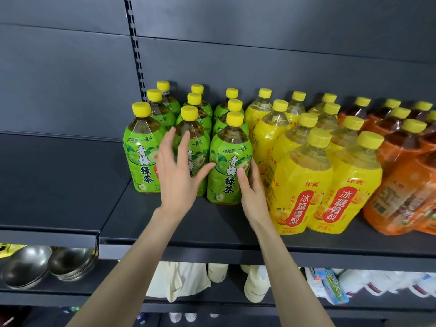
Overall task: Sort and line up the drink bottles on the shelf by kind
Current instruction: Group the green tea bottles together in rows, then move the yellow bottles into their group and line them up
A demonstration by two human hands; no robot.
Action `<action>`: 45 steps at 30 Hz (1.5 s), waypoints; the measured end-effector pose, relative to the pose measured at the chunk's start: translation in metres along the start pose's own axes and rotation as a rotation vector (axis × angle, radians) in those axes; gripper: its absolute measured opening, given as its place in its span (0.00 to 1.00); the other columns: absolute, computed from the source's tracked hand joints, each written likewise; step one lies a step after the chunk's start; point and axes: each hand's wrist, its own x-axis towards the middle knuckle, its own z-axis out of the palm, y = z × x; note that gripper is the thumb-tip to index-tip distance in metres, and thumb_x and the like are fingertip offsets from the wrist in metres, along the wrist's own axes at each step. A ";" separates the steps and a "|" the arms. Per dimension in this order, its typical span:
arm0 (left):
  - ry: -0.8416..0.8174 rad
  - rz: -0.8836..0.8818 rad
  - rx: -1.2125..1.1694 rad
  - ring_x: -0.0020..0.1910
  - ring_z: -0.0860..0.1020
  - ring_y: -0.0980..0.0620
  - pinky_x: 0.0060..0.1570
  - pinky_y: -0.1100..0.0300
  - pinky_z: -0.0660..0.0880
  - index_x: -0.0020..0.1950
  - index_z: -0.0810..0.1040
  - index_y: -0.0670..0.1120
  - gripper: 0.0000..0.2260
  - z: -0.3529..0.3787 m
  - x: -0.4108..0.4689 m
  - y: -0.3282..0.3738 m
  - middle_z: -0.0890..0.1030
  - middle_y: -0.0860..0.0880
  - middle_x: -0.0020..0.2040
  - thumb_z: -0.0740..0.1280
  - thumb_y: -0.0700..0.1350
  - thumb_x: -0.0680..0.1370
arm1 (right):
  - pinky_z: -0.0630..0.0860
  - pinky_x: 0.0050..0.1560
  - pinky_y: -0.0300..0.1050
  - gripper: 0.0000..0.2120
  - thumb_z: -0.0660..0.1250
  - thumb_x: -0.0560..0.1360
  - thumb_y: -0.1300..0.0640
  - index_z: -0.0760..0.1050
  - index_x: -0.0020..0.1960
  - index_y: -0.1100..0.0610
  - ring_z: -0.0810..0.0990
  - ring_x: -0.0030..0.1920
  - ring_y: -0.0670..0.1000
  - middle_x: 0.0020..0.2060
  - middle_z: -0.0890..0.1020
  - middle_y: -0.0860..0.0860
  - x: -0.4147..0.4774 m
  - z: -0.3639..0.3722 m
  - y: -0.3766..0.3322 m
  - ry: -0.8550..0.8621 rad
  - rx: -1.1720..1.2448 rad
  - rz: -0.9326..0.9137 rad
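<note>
Green-label tea bottles with yellow caps stand in three rows on the dark shelf [212, 223]. To their right stand yellow-label pear drink bottles [304, 182], then orange-label bottles [401, 192]. My left hand [178, 171] is spread with straight fingers in front of the middle front green bottle [197, 147], its thumb reaching toward the right front green bottle [227, 161]. My right hand [251, 187] lies against the right side of that right front bottle, thumb on the label; whether its fingers wrap the bottle is hidden. The left front green bottle [141, 149] stands apart from both hands.
The shelf section left of the green bottles [59, 175] is bare. On the lower shelf sit metal bowls [47, 263] at left, cream cloth bags [179, 279] in the middle and white packaged goods [368, 284] at right. A slotted upright [135, 48] runs up the back panel.
</note>
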 end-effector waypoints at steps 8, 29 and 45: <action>0.011 0.060 -0.146 0.73 0.61 0.45 0.69 0.53 0.64 0.71 0.67 0.37 0.26 0.009 -0.004 -0.018 0.65 0.40 0.72 0.70 0.41 0.75 | 0.61 0.59 0.20 0.32 0.54 0.78 0.40 0.49 0.78 0.46 0.59 0.71 0.37 0.75 0.59 0.42 0.006 0.011 0.008 0.031 0.008 0.032; -0.128 0.119 -0.124 0.74 0.57 0.46 0.72 0.61 0.53 0.73 0.63 0.39 0.33 -0.002 -0.004 -0.026 0.59 0.42 0.74 0.73 0.36 0.71 | 0.62 0.74 0.49 0.34 0.64 0.78 0.48 0.50 0.78 0.47 0.60 0.74 0.45 0.76 0.60 0.47 0.003 0.018 -0.001 0.185 -0.163 -0.097; -0.104 0.129 -0.038 0.71 0.66 0.39 0.68 0.50 0.63 0.71 0.68 0.38 0.31 0.002 -0.001 -0.021 0.67 0.37 0.71 0.75 0.39 0.70 | 0.62 0.72 0.47 0.35 0.65 0.78 0.53 0.50 0.78 0.53 0.63 0.73 0.50 0.74 0.64 0.53 0.011 0.017 -0.004 0.193 -0.354 -0.120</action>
